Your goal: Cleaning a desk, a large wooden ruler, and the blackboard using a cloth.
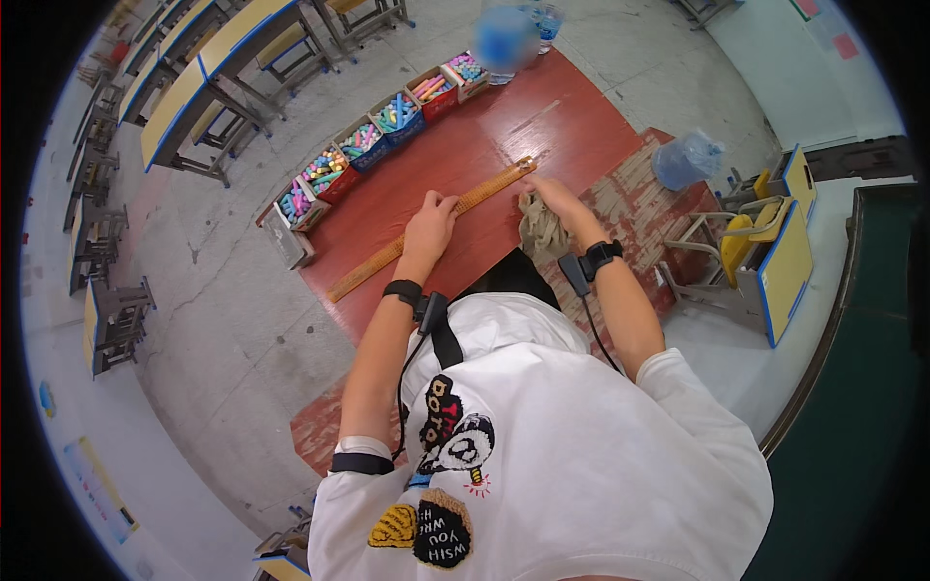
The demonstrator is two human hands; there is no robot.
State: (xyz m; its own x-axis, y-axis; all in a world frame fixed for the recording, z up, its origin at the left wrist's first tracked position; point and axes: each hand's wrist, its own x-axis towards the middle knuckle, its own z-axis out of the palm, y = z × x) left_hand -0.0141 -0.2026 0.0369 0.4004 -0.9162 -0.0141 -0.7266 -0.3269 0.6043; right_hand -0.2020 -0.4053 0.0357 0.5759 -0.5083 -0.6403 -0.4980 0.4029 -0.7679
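Observation:
A long yellowish-brown ruler lies slantwise across the red tabletop. Over its middle is my left hand, with fingers bent and fingertips on the ruler's edge; whether they grip it cannot be told. My right hand is near the ruler's far end and holds a crumpled beige cloth, which hangs at the table's near edge. Along the table's far left edge stands a row of open boxes of coloured chalk, among them a blue box and a red box.
Water bottles stand at the table's far corner, beside a blurred blue area. A clear box is at the row's near end. A large bluish plastic jug stands right of the table. Desks and chairs surround the area.

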